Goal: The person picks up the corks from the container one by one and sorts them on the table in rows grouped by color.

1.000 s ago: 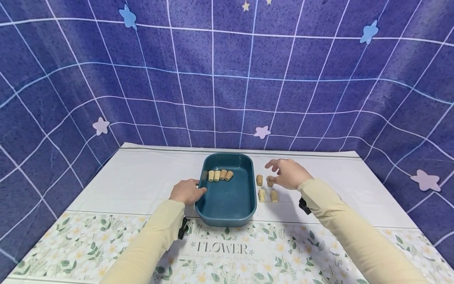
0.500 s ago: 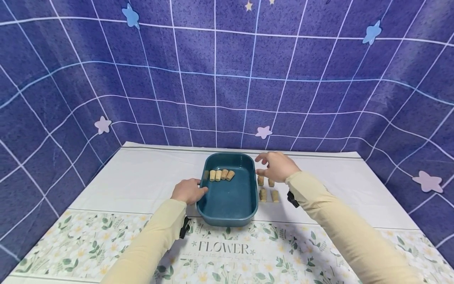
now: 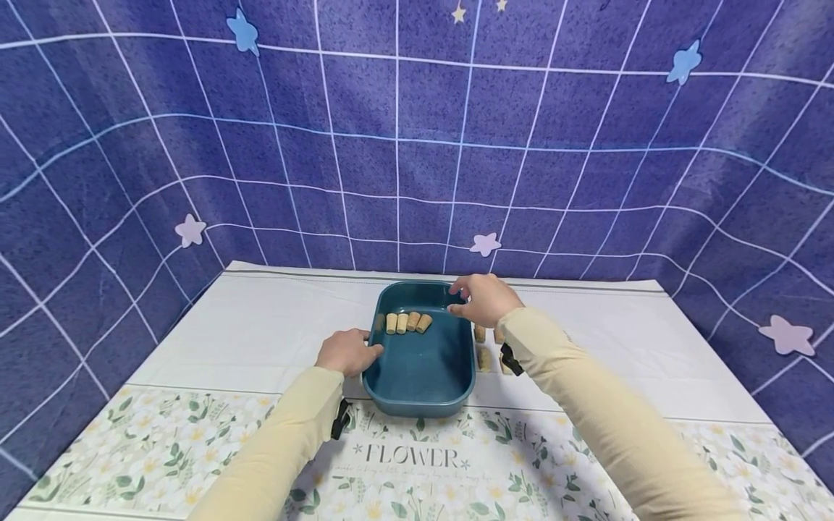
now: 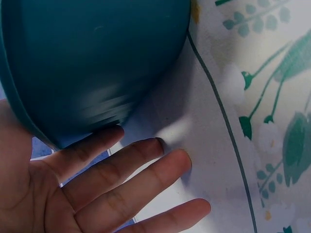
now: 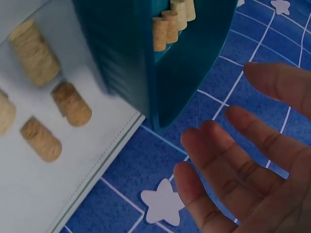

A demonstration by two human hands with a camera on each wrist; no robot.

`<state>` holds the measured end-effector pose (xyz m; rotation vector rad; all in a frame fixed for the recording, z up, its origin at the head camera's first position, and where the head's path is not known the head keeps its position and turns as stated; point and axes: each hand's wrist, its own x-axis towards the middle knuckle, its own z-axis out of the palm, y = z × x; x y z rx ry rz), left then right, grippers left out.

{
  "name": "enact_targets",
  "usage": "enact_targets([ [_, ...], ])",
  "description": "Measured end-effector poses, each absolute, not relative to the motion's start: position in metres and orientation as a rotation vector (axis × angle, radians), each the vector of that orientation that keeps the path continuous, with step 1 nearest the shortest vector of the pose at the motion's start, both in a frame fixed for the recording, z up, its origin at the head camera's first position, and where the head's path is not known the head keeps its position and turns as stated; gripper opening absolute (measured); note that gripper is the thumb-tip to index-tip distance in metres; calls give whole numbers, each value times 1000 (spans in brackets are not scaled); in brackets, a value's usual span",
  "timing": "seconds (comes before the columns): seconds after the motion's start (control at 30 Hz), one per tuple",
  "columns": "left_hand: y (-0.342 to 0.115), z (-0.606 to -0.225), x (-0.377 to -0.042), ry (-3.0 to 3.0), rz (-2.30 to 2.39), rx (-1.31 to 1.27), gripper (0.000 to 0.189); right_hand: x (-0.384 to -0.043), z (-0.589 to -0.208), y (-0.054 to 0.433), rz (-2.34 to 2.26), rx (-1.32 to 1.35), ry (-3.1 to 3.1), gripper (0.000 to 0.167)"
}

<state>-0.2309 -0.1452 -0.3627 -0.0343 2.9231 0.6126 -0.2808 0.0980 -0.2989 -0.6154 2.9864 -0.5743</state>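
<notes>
Four tan corks (image 3: 402,323), seemingly tapered, lie in the teal tray (image 3: 420,370).

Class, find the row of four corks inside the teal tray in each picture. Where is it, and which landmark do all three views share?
Head: the row of four corks is just below picture centre, in the tray's far left part.
Left wrist: not in this picture.
Right wrist: at the top edge, slightly right of centre.
Shared landmark: the teal tray.
</notes>
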Motion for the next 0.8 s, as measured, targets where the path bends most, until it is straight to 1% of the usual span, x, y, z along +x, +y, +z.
enact_targets([
  [0.13, -146, -363, -231, 2926, 604, -27, 46, -284, -301, 89, -601, -600, 2971, 39],
  [0.4, -146, -365, -233, 2923, 617, -34, 46, -292, -310, 70, -665, -537, 2963, 43],
  [0.6, -146, -365, -233, 2925, 612, -38, 46, -300, -322, 58, -735, -435, 2996, 46],
  [0.8, -146, -364, -232, 2922, 601, -41, 45, -300, -325, 45, -770, -329, 2970, 49],
])
